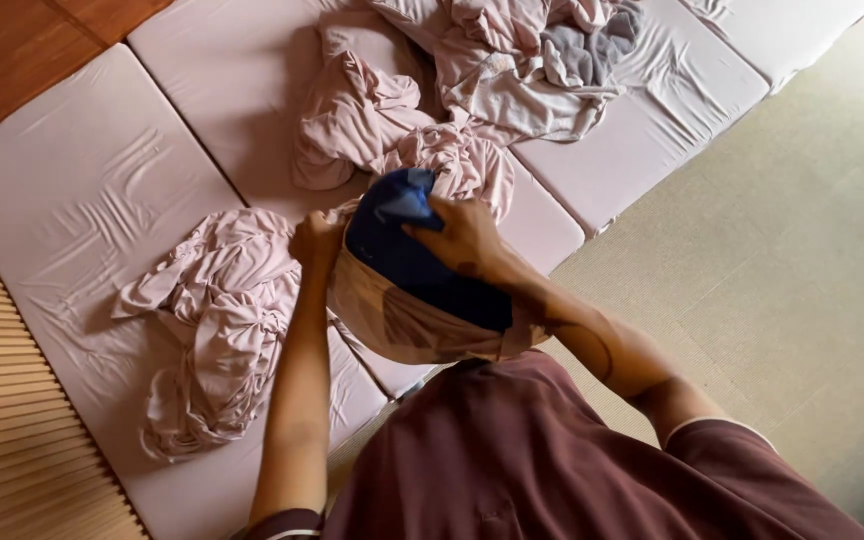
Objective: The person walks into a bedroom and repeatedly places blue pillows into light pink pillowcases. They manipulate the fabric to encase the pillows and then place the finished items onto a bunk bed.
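A dark blue cushion (pixel 407 265) sits half inside a pale pink cover (pixel 402 325), held up in front of my chest. My left hand (pixel 317 238) grips the open edge of the pink cover at the cushion's left side. My right hand (pixel 464 235) presses on the top of the blue cushion, fingers curled over its light blue corner. The lower part of the cushion is hidden inside the cover.
Several pink mattress pads (pixel 82 190) lie side by side on the floor. Crumpled pink sheets (pixel 217 320) lie left of my hands, more pink cloth (pixel 362 115) and a grey cloth (pixel 592 45) beyond. Beige mat floor (pixel 782 270) at right, wooden slats (pixel 2 420) at left.
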